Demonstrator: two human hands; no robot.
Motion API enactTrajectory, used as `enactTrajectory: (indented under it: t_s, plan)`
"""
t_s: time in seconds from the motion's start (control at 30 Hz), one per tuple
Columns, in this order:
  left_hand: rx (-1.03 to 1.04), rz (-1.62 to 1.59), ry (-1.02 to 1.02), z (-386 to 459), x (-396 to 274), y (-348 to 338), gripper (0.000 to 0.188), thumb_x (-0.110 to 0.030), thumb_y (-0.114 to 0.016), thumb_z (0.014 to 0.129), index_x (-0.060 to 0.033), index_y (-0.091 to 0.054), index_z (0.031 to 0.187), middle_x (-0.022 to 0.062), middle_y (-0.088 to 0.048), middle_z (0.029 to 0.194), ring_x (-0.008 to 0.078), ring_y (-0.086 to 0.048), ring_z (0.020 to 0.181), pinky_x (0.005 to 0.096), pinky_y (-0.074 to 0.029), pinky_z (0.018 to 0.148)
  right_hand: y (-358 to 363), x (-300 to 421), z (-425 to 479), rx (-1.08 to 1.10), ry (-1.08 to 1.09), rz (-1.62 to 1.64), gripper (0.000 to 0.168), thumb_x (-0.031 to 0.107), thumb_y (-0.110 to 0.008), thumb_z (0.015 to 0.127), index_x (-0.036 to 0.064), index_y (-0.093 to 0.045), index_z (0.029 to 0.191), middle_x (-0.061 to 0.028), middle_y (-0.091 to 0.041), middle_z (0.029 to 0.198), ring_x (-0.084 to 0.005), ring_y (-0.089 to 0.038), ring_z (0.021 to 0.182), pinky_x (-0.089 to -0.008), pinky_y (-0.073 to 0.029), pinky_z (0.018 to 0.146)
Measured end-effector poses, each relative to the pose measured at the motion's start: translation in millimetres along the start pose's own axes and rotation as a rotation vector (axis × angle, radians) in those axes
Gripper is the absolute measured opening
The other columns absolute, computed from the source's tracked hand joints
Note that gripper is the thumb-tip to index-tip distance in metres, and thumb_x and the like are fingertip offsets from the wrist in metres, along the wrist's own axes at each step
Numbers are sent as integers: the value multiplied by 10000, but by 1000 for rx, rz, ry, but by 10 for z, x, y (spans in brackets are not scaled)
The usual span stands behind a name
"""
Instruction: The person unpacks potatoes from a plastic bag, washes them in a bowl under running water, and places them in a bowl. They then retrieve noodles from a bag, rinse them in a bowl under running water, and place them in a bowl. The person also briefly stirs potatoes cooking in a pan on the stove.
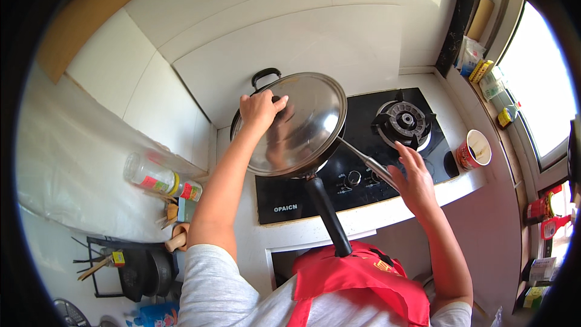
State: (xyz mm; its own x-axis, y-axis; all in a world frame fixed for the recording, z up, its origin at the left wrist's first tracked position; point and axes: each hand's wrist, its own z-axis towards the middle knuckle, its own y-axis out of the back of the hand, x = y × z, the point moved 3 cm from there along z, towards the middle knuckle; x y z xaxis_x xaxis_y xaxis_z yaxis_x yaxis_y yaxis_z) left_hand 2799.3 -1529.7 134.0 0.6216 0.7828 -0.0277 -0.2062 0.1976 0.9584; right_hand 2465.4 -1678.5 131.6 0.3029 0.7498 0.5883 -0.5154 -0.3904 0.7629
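A round metal wok lid (308,122) lies over a wok, whose long black handle (327,215) points towards me and whose black loop handle (266,74) shows at the back. My left hand (261,110) grips the lid's dark knob from above. A metal utensil (370,160) with a long shaft slants out from under the lid's right edge. Beside its end is my right hand (414,181), fingers spread; whether the palm touches the utensil cannot be told. The wok's contents are hidden, and its burner mostly so.
The black gas hob (290,200) has a second burner (407,119) uncovered on the right. A paper tub (473,151) stands at its right. Glass jars (152,176) and a wooden mortar (178,236) are at the left. Packets and bottles line the window sill.
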Motion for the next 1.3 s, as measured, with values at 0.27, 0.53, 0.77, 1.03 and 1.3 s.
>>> enactTrajectory:
  t_s: [0.27, 0.53, 0.77, 1.03, 1.3]
  plan:
    - [5, 171, -30, -82, -141, -170, 454, -527, -500, 751, -86, -603, 738, 91, -623, 692, 228, -589, 692, 350, -298, 833, 334, -868, -1195, -253, -145, 64, 183, 32, -524, 814, 36, -560, 993, -130, -540, 1025, -221, -584, 795, -279, -476, 667]
    - [-489, -498, -500, -702, -1320, 602, 503, -241, -607, 767, -3, -432, 1175, 184, -423, 1193, 327, -392, 1112, 440, -301, 929, -431, -1992, -3191, -142, -859, 127, 188, 166, -536, 804, 56, -598, 942, -143, -603, 884, -263, -591, 794, -331, -465, 704]
    - [-291, -800, -872, -2384, -2418, 661, 552, -309, -504, 825, 53, -323, 1200, 200, -367, 1203, 338, -330, 1147, 455, -223, 981, -1061, -2460, -5157, 274, -1457, 275, 324, 332, -538, 781, 59, -628, 930, -162, -623, 869, -269, -608, 820, -359, -471, 718]
    - [451, -1191, -1112, -3169, -3915, 188, 262, -127, -521, 825, 5, -526, 599, 150, -414, 1154, 280, -372, 1113, 379, -315, 911, -899, -1611, -5936, -352, -1903, 94, 196, 204, -568, 730, 30, -614, 810, -153, -614, 852, -291, -593, 785, -378, -469, 739]
    - [725, -642, -1930, -4627, -4496, -745, 615, -226, -655, 709, -78, -388, 1244, 255, -409, 1204, 427, -390, 1092, 487, -334, 917, -1710, -478, -7131, -284, -2241, 500, 272, 141, -553, 669, 119, -638, 926, -124, -592, 1024, -291, -574, 925, -388, -471, 769]
